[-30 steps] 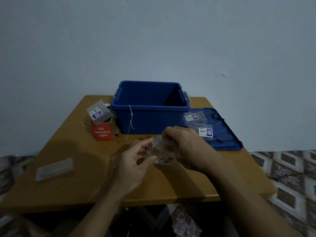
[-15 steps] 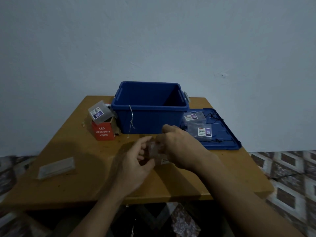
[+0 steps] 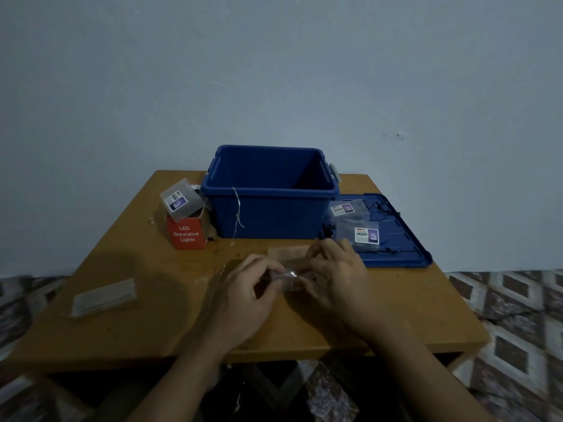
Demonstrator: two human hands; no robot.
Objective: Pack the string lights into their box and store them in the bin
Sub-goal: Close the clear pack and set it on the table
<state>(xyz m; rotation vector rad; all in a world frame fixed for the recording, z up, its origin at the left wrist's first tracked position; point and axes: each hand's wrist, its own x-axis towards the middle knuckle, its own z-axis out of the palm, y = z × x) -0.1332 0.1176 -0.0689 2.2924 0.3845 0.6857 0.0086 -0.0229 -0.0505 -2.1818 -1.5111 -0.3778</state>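
We pinch the small clear plastic box (image 3: 289, 271) between left grip (image 3: 243, 289) and right grip (image 3: 333, 278) over the brown desk (image 3: 170, 324); its long axis runs left-right, and the blue plastic bin (image 3: 274, 214) stands straight ahead.

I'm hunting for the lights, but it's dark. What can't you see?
Head view:
- Floor of the blue bin: hidden by its front wall.
- The clear package in the left hand and right hand: mostly covered, contents unclear.
- Print on the clear boxes on the lid: too small.
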